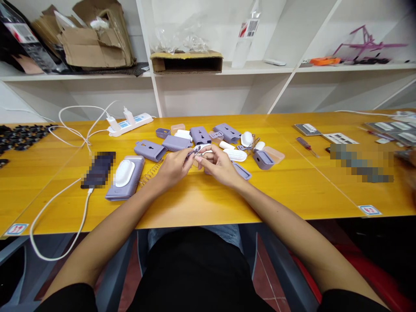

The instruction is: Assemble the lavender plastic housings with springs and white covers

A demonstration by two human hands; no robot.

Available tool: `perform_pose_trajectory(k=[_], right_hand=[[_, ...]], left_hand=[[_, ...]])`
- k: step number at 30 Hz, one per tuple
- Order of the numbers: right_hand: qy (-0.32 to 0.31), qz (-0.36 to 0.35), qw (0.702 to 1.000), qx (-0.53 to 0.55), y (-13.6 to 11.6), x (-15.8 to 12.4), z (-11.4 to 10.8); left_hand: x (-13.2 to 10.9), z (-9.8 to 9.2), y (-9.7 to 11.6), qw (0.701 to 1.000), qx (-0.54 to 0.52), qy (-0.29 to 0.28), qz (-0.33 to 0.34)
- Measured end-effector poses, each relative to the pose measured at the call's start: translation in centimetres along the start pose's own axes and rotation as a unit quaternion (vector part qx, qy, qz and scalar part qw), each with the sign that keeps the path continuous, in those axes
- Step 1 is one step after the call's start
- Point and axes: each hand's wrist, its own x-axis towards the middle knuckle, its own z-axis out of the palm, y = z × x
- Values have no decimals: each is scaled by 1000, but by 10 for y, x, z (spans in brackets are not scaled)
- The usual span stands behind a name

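Note:
My left hand and my right hand meet over the middle of the table with fingers pinched. Between the left fingertips is a small purple-grey part; its kind is too small to tell. Whatever the right fingers grip is mostly hidden by them. Close around the hands lie purple plastic housings, a white oval piece, a purple frame and a purple cap. A coiled spring lies left of my left wrist. Further left, a purple case carries a white oval cover.
A phone with a white cable lies at the left. Behind it stands a power strip. At the right are a screwdriver and a printed card. Shelves hold a cardboard box and a bottle.

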Motion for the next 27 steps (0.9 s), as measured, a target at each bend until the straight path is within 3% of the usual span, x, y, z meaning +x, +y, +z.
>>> perform_pose_trajectory(k=[9,20,27], right_hand=[[8,-1,1000,7,3,0,-1],[37,-29,999,-19,5,1,-4],[54,-55,996,-52,9,2,-5]], left_hand=[[1,-2,4,999,-43,-8,-29],[1,-1,3,996,-81,-26,14],[2,-3,5,991,-122,-33,-32]])
